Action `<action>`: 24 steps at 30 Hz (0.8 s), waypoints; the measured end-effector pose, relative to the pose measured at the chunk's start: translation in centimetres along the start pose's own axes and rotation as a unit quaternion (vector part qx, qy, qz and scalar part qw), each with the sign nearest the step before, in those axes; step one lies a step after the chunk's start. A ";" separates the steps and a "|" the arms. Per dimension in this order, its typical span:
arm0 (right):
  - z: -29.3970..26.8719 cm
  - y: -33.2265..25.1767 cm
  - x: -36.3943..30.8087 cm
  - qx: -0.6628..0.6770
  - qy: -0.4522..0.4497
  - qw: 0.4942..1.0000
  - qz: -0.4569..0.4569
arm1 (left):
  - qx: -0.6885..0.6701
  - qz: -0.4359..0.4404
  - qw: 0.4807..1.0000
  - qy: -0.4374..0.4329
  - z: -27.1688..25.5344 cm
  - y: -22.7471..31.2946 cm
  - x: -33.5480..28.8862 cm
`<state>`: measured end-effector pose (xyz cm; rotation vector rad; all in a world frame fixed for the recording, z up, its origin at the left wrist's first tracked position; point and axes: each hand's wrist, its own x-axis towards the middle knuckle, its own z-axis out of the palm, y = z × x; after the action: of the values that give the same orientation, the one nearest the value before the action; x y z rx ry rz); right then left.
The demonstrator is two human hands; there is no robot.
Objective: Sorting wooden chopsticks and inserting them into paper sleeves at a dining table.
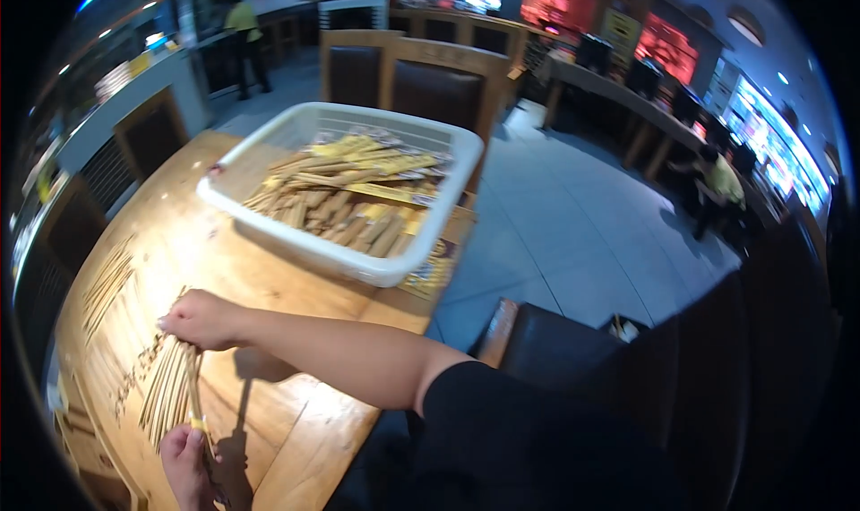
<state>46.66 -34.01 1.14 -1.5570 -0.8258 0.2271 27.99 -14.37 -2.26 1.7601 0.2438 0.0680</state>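
Across our wooden counter (305, 448) stands a white bin (381, 270) holding bundled sticks (327, 176). Our left grip (184, 460) pinches some yellow-banded sticks (193, 390) near the band, and our right grip (203, 320) is closed around their far end, just beside loose sticks (161, 393) fanned on the wood.

Slender wooden sticks (164, 393) are tan, the narrow band (198, 423) yellow. The wooden bench (305, 439) is honey-brown; the rectangular plastic tub (358, 266) white, its bundles (333, 172) tan and yellow; the cloth sleeve (537, 439) black; the floor (546, 215) blue-grey, gridded by tile lines.
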 end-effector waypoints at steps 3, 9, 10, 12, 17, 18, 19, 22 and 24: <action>-0.3 -0.7 -0.5 0.007 0.002 0.999 0.034 | 0.022 0.014 1.000 -0.006 0.2 1.6 -0.5; 3.4 1.0 0.6 0.083 0.087 0.991 0.049 | 0.377 0.170 0.903 0.122 1.3 2.2 -1.9; 3.7 1.2 0.5 0.086 0.095 0.990 0.053 | 0.422 0.196 0.870 0.164 1.5 1.2 -1.3; 4.5 1.6 0.2 0.005 0.038 0.999 0.011 | 0.466 0.225 0.832 0.200 1.2 0.3 -0.7; 6.2 1.8 -0.7 -0.079 -0.132 0.986 -0.056 | 0.552 0.303 0.751 0.198 -2.5 -2.7 0.9; 4.4 1.4 -1.1 -0.027 -0.216 0.975 0.051 | 0.492 0.310 0.789 0.197 -2.3 -3.6 1.6; 3.4 0.0 -1.2 0.042 -0.304 0.941 0.141 | 0.481 0.341 0.786 0.183 -6.1 -6.9 3.0; 1.4 -0.5 -0.8 0.025 -0.352 0.927 0.126 | 0.495 0.287 0.804 0.163 -3.5 -2.5 2.4; -0.8 -5.4 -2.3 -0.046 -0.239 0.957 0.159 | 0.525 0.413 0.702 0.248 1.6 1.8 0.0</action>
<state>43.56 -36.37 5.56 -1.7485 -0.9628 0.8356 28.50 -16.20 -0.84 2.8486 -0.2248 1.3060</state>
